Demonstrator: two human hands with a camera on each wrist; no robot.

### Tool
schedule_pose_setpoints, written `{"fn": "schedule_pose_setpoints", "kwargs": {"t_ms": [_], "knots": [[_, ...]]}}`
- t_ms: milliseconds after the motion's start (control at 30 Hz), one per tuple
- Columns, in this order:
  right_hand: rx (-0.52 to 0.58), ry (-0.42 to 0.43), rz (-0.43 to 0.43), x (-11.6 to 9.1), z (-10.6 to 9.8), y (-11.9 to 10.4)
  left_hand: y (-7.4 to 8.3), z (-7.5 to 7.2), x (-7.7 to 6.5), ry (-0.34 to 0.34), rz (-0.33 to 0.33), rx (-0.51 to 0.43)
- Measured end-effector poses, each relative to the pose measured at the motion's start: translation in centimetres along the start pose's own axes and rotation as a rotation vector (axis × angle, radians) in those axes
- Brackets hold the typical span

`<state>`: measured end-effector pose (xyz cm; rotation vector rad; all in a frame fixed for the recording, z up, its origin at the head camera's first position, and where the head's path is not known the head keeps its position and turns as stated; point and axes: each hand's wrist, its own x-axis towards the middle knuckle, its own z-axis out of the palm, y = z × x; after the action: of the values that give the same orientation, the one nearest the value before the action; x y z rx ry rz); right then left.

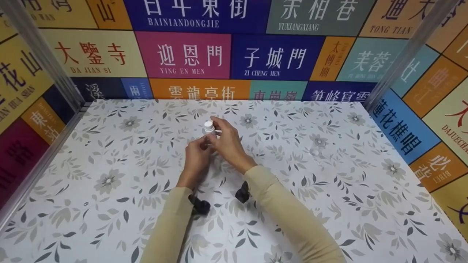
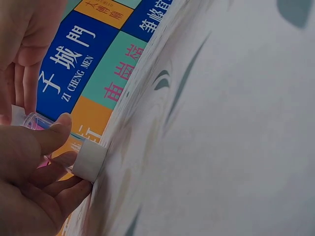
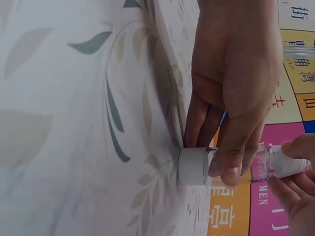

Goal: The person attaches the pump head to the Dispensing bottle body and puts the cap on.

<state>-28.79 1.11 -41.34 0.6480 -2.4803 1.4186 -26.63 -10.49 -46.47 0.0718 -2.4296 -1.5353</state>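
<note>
A small clear bottle (image 3: 259, 169) was held by both hands above the middle of the table (image 1: 120, 226), nearer the far edge than the near one and slightly toward the left edge. It was kept roughly upright, its wide white base (image 3: 193, 166) facing down at the tabletop and its narrower white cap (image 1: 208, 125) pointing upward. The bottle's transparent body was gripped just above the base by the left hand (image 1: 197, 153), with the thumb and fingers closed around it. The white cap was pinched between the thumb and fingers of the right hand (image 1: 228, 140), set higher than the left.

A small transparent object (image 1: 315, 151) was seen lying toward the table's right edge, well apart from the hands; its exact kind could not be told. The tabletop was covered by a white sheet printed with grey flowers and leaves. Both forearms were clad in beige sleeves (image 1: 292, 212), and a black device (image 1: 200, 205) was worn at each cuff. Beyond the far edge, the wall (image 1: 182, 54) was filled with coloured panels lettered in Chinese characters, and a clear post (image 1: 406, 54) was placed near each far corner.
</note>
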Motion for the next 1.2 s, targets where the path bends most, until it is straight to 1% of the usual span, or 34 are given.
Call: {"fn": "schedule_pose_setpoints", "kwargs": {"t_ms": [100, 200, 333, 567, 733, 900, 1033, 1200], "knots": [[0.023, 0.017, 0.008, 0.0, 0.1, 0.1, 0.1, -0.1, 0.1, -0.004, -0.003, 0.004], [0.049, 0.036, -0.008, -0.1, 0.3, 0.2, 0.1, -0.1, 0.1, -0.008, -0.003, -0.007], [0.054, 0.056, -0.025, -0.1, 0.4, 0.3, 0.1, -0.2, 0.3, -0.006, 0.006, -0.02], [0.083, 0.089, -0.023, -0.3, 0.5, 0.4, 0.1, -0.2, 0.4, 0.002, 0.017, -0.002], [0.084, 0.124, -0.03, -0.5, 0.8, 0.7, 0.0, -0.2, 0.4, -0.004, 0.008, -0.007], [0.084, 0.134, -0.051, -0.7, 1.1, 1.1, 0.0, -0.2, 0.2, -0.003, 0.009, -0.004], [0.078, 0.137, -0.052, -0.8, 1.1, 1.3, 0.0, -0.2, 0.1, -0.005, 0.011, 0.004], [0.093, 0.157, -0.041, -0.8, 1.4, 1.4, 0.1, -0.1, 0.0, -0.009, -0.007, -0.007]]}}
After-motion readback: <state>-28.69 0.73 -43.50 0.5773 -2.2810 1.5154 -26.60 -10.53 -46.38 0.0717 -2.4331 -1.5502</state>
